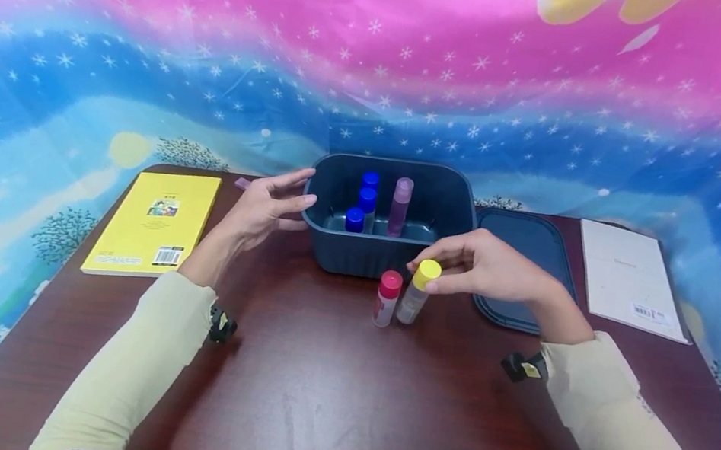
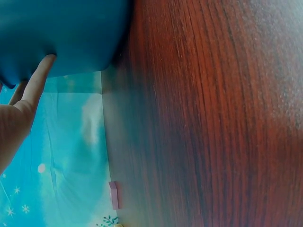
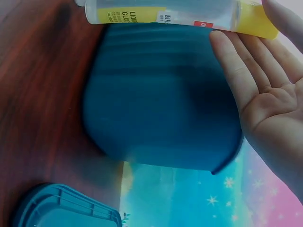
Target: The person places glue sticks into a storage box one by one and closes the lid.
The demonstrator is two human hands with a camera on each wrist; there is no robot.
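Observation:
My right hand point(image 1: 493, 267) pinches the yellow cap of a clear liquid glue bottle point(image 1: 414, 305), which leans slightly in front of the bin; its label reads LIQUID GLUE in the right wrist view. Close to its left, a red-capped bottle point(image 1: 384, 309) stands upright on the table. With fingers extended, my left hand point(image 1: 257, 209) touches the left side of the dark blue bin point(image 1: 363, 256). Inside the bin stand three blue-capped bottles point(image 1: 367, 199) and a purple bottle point(image 1: 399, 209). The bin's front wall hides some of the bottles' lower parts.
Right of the bin lies its dark blue lid point(image 1: 526, 252). A yellow book point(image 1: 159, 227) is at the left of the table point(image 1: 308, 402), a white book point(image 1: 630, 278) at the right. A small pink object point(image 2: 113, 195) lies at the back edge, beyond the left hand.

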